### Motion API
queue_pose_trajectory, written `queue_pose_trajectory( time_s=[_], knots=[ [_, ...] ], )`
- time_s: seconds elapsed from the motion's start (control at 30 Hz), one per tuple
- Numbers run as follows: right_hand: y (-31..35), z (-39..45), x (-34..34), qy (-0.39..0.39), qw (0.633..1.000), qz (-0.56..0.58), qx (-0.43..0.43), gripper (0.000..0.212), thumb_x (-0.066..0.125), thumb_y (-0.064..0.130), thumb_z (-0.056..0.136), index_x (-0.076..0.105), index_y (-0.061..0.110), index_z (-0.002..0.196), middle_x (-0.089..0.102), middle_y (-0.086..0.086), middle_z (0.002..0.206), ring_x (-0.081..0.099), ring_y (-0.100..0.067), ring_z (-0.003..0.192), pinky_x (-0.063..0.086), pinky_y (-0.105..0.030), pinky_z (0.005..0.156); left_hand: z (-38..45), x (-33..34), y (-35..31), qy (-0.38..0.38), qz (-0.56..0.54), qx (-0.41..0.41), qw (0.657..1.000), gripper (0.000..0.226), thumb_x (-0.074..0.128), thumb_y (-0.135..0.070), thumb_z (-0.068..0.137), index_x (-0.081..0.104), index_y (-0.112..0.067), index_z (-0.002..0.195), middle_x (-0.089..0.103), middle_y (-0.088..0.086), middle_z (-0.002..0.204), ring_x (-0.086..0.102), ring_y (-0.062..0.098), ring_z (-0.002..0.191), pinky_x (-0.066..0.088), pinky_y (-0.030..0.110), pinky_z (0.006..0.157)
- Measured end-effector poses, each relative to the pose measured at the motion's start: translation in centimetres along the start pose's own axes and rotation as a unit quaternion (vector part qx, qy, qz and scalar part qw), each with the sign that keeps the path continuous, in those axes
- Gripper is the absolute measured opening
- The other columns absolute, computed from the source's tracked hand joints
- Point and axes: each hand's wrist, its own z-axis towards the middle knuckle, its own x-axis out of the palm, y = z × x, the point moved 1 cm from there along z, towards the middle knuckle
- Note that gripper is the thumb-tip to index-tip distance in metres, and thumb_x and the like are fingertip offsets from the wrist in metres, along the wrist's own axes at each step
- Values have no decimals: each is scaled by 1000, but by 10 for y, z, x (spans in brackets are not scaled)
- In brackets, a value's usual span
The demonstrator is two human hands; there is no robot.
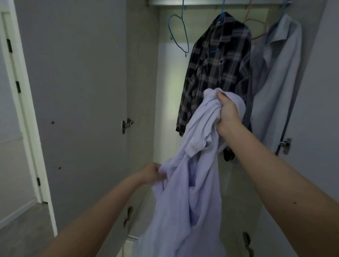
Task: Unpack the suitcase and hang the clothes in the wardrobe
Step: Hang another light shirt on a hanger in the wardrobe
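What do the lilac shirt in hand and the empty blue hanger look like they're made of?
Lilac shirt: soft woven cloth, probably cotton or a blend, matte; it bunches into loose folds under the right hand and left hand. Empty blue hanger: thin rod bent to shape, likely plastic-coated wire; I can't be sure.

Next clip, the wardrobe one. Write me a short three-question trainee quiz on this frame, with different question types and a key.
1. True or false: the plaid shirt hangs on a blue hanger from the rail.
2. Multiple choice: the lilac shirt is held by A) the left hand only, B) the right hand only, C) both hands.
3. Fill in: left of the plaid shirt hangs an empty blue ____.

Key:
1. True.
2. C. The right hand grips a bunch of fabric up high, and the left hand pinches a fold lower down.
3. Hanger.
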Motion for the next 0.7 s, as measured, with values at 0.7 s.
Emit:
queue_pose_trajectory(
  time_s=[0.7],
  knots=[
    [-22, -18, -24, 169, 896, -411, -12, 24, 58, 38, 90, 62, 19, 102, 69, -2, 104, 66, -14, 94, 52, -36, 92, -6, -96, -147, -188, -567, 63, 800, 24, 60, -6, 89, 59, 9, 108, 66, 17, 93, 66, 18, 75, 59, 24, 70]
  ],
)
